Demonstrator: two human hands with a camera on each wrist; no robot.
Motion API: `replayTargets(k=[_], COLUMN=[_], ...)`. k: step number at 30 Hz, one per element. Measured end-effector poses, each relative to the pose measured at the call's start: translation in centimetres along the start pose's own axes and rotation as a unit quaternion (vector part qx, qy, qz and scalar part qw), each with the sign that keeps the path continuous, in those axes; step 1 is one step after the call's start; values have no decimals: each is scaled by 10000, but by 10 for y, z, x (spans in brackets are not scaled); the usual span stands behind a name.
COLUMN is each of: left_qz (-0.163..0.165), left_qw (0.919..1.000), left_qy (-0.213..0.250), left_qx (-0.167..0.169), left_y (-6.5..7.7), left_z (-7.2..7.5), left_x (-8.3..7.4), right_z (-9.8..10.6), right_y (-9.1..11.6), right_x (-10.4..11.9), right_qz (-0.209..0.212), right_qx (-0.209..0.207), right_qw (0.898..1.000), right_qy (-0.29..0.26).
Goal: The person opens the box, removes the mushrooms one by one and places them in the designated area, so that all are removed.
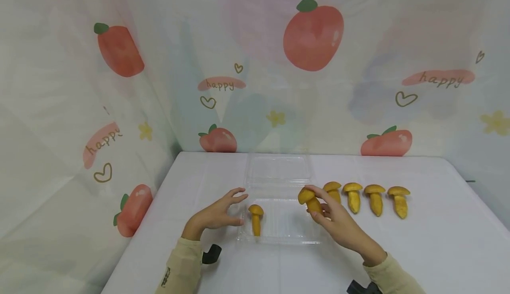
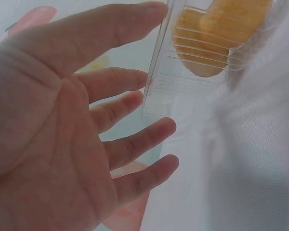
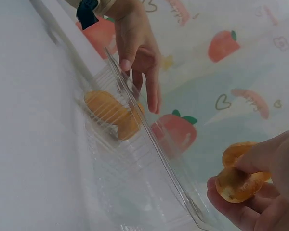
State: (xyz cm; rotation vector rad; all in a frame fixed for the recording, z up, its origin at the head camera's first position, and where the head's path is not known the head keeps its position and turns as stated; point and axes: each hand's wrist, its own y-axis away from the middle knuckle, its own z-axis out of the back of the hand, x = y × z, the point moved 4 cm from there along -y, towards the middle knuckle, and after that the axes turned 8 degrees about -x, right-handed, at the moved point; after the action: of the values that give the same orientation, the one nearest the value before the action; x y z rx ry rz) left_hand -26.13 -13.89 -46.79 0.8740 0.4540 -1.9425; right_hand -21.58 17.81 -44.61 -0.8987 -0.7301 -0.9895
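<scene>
A clear plastic clamshell box (image 1: 288, 230) lies on the table with its lid folded back. One yellow-brown mushroom (image 1: 256, 220) lies at the left inside it, cap toward the back. Over the box's right side, my right hand (image 1: 338, 225) pinches another mushroom (image 1: 310, 201) between thumb and fingers; the right wrist view shows this mushroom (image 3: 236, 178) from its stem end. At the box's left edge is my left hand (image 1: 215, 214), fingers spread and nothing held. In the left wrist view its thumb tip (image 2: 156, 9) is at the box rim.
Several more mushrooms (image 1: 375, 200) stand in a row right of the box, caps toward the back; the nearest is partly behind my right hand. The transparent lid (image 1: 279, 170) extends toward the back edge of the white table (image 1: 446, 223). A fruit-printed curtain (image 1: 255, 41) hangs behind.
</scene>
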Motion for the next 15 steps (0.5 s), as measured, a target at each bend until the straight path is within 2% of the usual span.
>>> replayTargets(k=[7,12,15], left_qz=[-4,8,15], left_qw=[10000,10000,10000], left_qy=[-41,-58,-44], left_qx=[-3,-6,3], left_y=[0,1,1], left_z=[0,0,0], left_x=[-2,-3,-4], right_z=[22,40,53], right_y=[6,4,6], right_x=[0,-9,-13], right_qz=[-10,165,112], right_qx=[-262,-503,-664], right_qw=[9994,9986,9975], right_qy=[-230,35,235])
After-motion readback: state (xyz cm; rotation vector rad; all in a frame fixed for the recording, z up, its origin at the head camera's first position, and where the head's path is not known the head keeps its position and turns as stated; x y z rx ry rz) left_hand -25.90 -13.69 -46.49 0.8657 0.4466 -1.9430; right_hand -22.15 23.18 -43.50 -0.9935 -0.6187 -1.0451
